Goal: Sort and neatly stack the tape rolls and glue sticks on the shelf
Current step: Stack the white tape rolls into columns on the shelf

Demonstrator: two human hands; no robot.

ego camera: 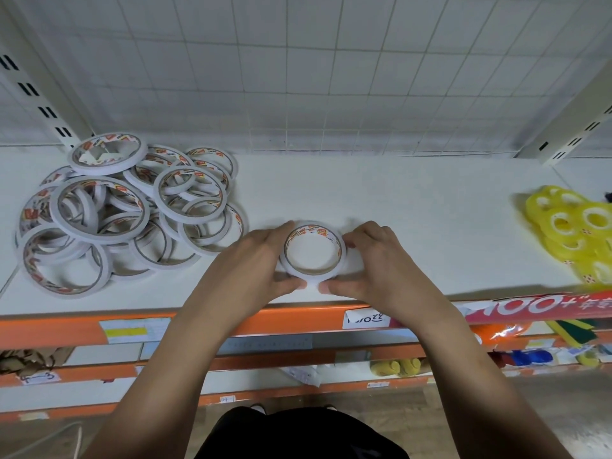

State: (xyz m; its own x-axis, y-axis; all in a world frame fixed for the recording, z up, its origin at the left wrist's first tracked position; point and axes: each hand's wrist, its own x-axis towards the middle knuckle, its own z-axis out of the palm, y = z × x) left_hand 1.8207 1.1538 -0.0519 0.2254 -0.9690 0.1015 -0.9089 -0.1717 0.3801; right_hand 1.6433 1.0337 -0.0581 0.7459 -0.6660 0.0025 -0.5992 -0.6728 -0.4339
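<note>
one white tape stack [312, 272] on the shelf [414, 226], left hand [260, 260] and right hand [374, 263] curled round it, loose tape pile [126, 210] nearby

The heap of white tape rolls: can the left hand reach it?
Probably yes: bare shelf lies between the left hand and the heap, but it must first release the stack it grips.

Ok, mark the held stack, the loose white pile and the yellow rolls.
held stack [311, 275], head view, top roll's near rim
loose white pile [102, 238], head view, one roll's rim
yellow rolls [543, 215], head view, a roll's face
</note>
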